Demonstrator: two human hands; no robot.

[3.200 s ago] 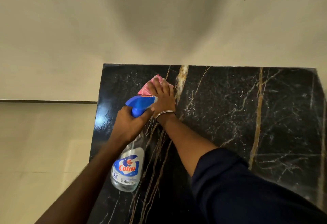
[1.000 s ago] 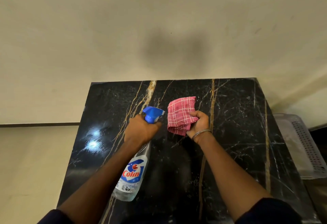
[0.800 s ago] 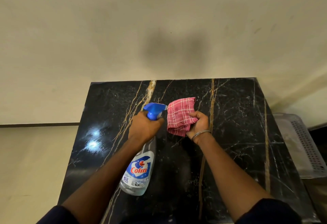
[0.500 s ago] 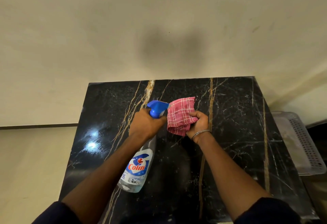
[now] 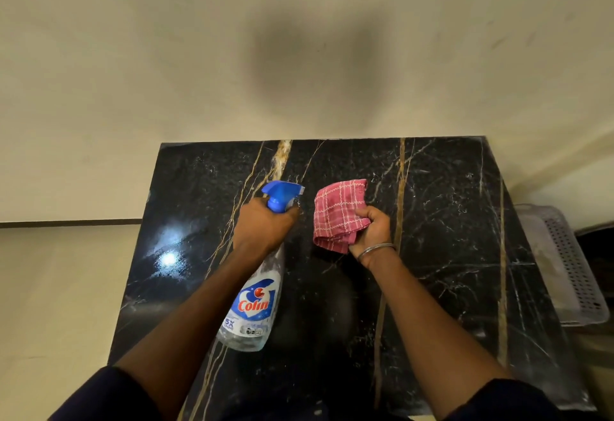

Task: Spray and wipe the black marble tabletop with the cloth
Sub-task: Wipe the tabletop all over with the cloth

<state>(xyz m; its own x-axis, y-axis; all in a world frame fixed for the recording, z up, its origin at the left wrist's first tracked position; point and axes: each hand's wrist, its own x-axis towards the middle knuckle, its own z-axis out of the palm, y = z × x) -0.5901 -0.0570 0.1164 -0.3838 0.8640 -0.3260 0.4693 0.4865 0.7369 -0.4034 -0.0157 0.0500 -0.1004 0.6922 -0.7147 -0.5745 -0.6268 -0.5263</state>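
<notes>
The black marble tabletop with gold and white veins fills the lower middle of the view. My left hand grips the neck of a clear spray bottle with a blue trigger head and a Colin label, held over the tabletop's centre with the nozzle pointing right and away. My right hand is closed on a bunched pink checked cloth, lifted just above the marble to the right of the nozzle. A small gap separates nozzle and cloth.
A beige wall rises directly behind the tabletop. A pale perforated plastic basket stands beside the table's right edge. Beige floor lies to the left. A light glare shines on the marble's left part.
Since 3.2 s ago the cloth has come off the far left marble and is held up bunched. In the last second the spray bottle's nozzle swung from beside the cloth slightly left and away.
</notes>
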